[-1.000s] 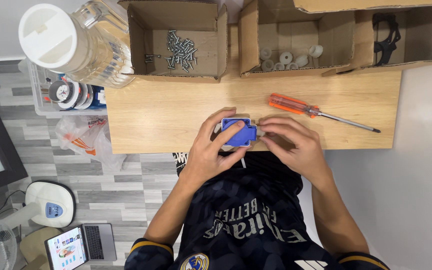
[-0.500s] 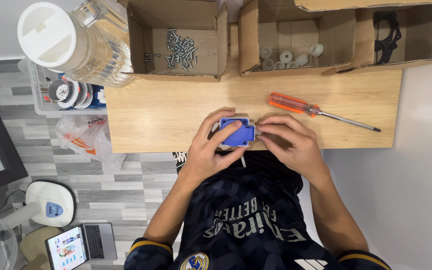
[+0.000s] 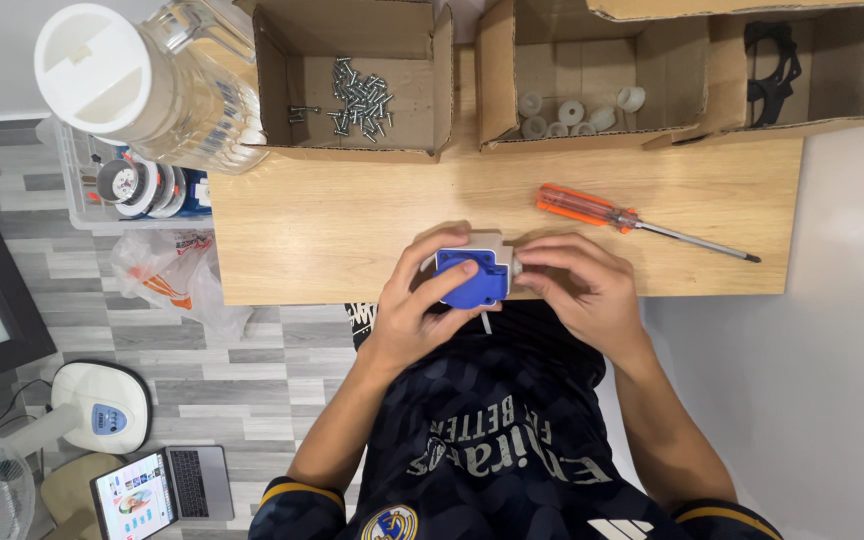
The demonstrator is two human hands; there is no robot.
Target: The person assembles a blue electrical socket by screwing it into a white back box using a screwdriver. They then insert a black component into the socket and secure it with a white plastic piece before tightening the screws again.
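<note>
Blue socket [image 3: 472, 277] (both hands)

brown cardboard boxes [image 3: 352, 40] along table, open laptop screen [image 3: 135, 497] on floor

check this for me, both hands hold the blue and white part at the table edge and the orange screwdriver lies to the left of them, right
Not quite. The head view shows the orange-handled screwdriver lying on the wooden table to the right of the hands, not the left. The rest holds: the left hand and right hand both grip the blue and white part at the table's near edge.
</note>
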